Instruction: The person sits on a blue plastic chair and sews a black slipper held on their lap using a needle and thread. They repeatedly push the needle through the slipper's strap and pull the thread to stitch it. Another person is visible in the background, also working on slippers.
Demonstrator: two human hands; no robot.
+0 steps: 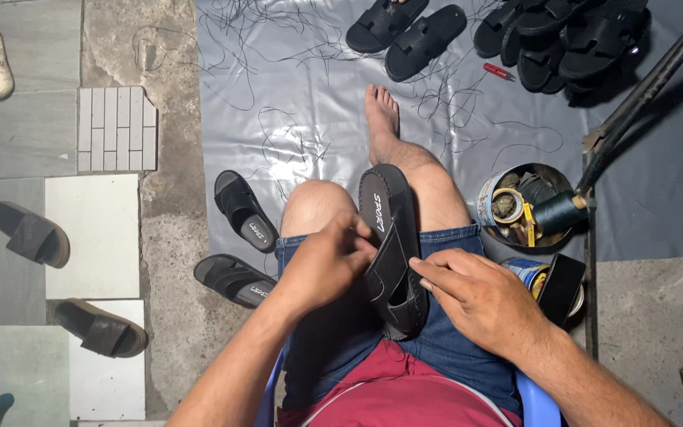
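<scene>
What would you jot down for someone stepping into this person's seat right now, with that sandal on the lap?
Left hand: fingers closed on the strap edge of the black sandal lying across the lap.
Right hand: fingertips press the sandal's other side, steadying it.
Nearby: two black sandals on the floor to the left, a pile of black sandals ahead on the grey sheet, loose thread scraps, a tin of tools and a thread spool to the right.
Done: cannot tell from here how far the lap sandal has got.
Left: likewise unclear.

Even bright light, sharp focus; glare on grey plastic sheet (294, 150).
</scene>
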